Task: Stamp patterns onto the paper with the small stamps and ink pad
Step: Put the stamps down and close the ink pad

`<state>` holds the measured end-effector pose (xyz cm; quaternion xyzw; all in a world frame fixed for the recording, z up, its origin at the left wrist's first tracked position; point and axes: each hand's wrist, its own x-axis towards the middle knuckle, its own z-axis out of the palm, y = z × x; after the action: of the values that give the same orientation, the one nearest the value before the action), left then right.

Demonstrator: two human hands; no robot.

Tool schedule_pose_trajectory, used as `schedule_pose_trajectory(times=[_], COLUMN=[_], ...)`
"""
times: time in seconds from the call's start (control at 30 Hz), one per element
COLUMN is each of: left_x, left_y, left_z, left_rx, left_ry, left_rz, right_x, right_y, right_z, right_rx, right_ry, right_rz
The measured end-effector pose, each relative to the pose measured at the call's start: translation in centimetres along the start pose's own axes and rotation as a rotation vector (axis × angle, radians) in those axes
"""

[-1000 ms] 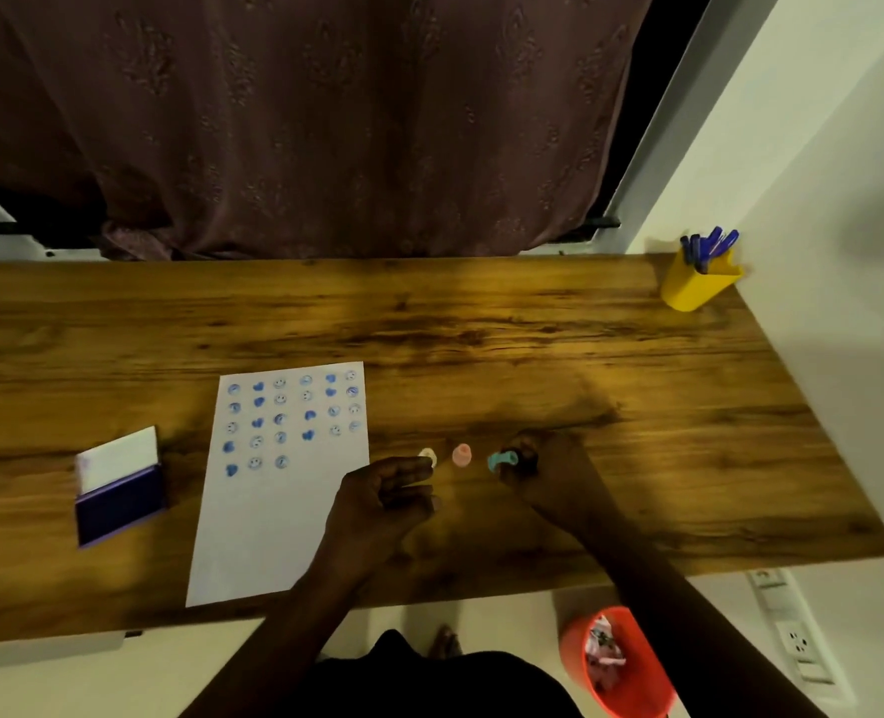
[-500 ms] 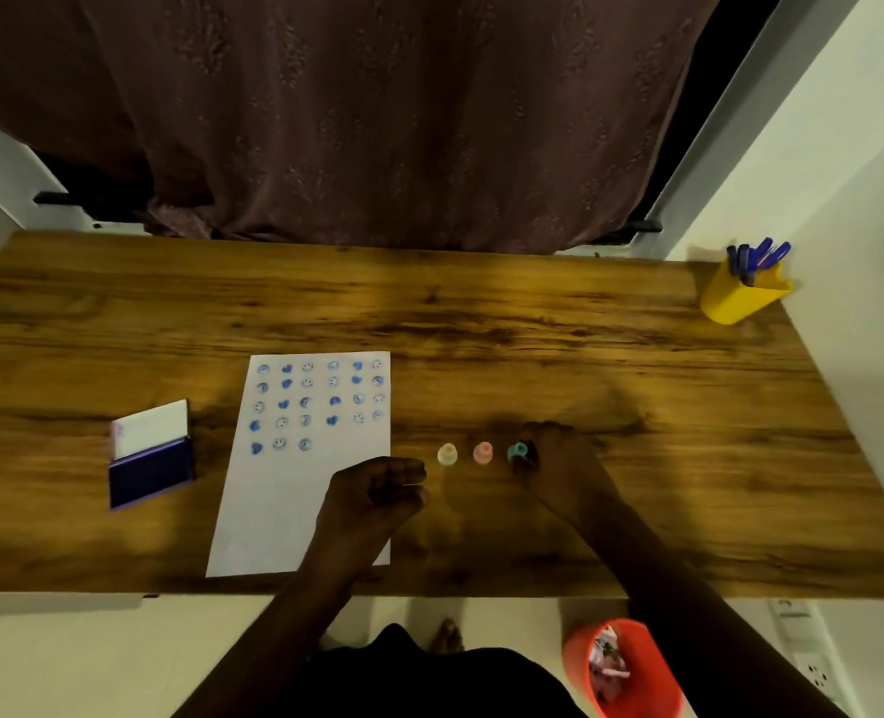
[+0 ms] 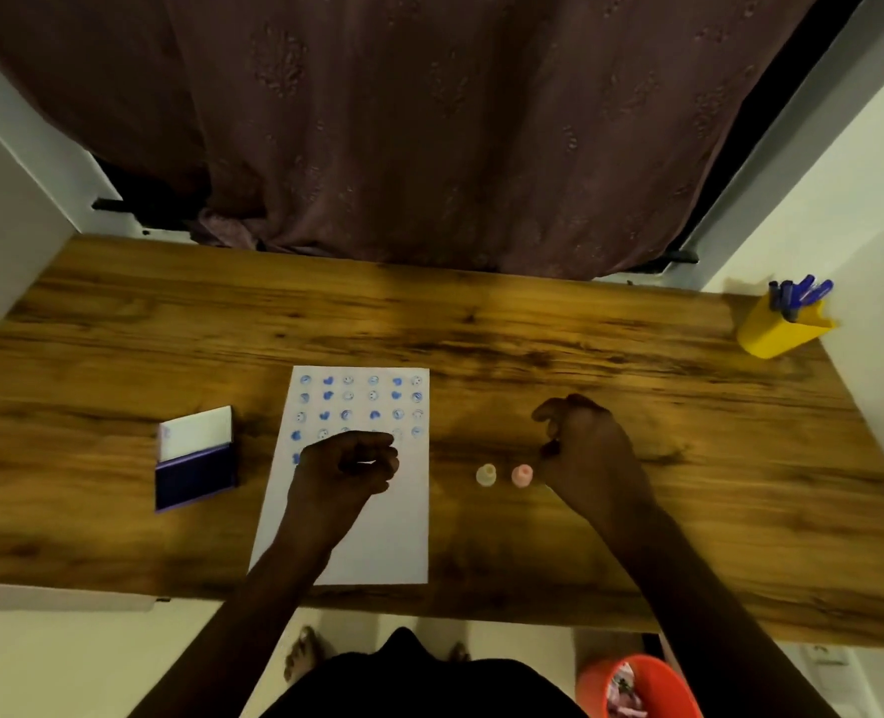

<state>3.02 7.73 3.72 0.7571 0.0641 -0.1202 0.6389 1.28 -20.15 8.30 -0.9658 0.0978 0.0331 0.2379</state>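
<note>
A white paper (image 3: 377,531) lies on the wooden table (image 3: 481,329), its top part covered with rows of blue stamped hearts and smiley faces. My left hand (image 3: 344,466) hovers over the paper's middle with fingers curled and nothing seen in them. A cream stamp (image 3: 486,475) and a pink stamp (image 3: 522,475) stand upright to the right of the paper. My right hand (image 3: 587,448) is just right of the pink stamp, fingers curled. The teal stamp is hidden by this hand. The blue ink pad (image 3: 196,471) lies open to the left of the paper.
A yellow holder with blue pens (image 3: 781,326) stands at the table's far right corner by the wall. A dark curtain (image 3: 429,121) hangs behind the table. An orange bin (image 3: 636,686) sits on the floor below the near edge.
My left hand moved from the table beside the stamps to over the paper. My right hand rose slightly at the teal stamp, which no longer shows. The camera view shifted.
</note>
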Motion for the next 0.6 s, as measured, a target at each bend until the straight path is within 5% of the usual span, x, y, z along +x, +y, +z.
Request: schedule_pose_trajectory(times=[0.33,0.6], left_x=[1.2,2.0], left_y=[-1.9,-6.2], left_z=[-10.3,-20.1], left_rx=[-0.024,0.087], left_ry=[0.18,0.34], left_rz=[-0.043,0.016], right_x=[3.2,5.5], right_y=[-12.1,-19.8], right_z=[7.1,14.3], right_rx=[0.351,0.381], right_ry=[-0.145,-0.27], right_rz=[-0.089,-0.111])
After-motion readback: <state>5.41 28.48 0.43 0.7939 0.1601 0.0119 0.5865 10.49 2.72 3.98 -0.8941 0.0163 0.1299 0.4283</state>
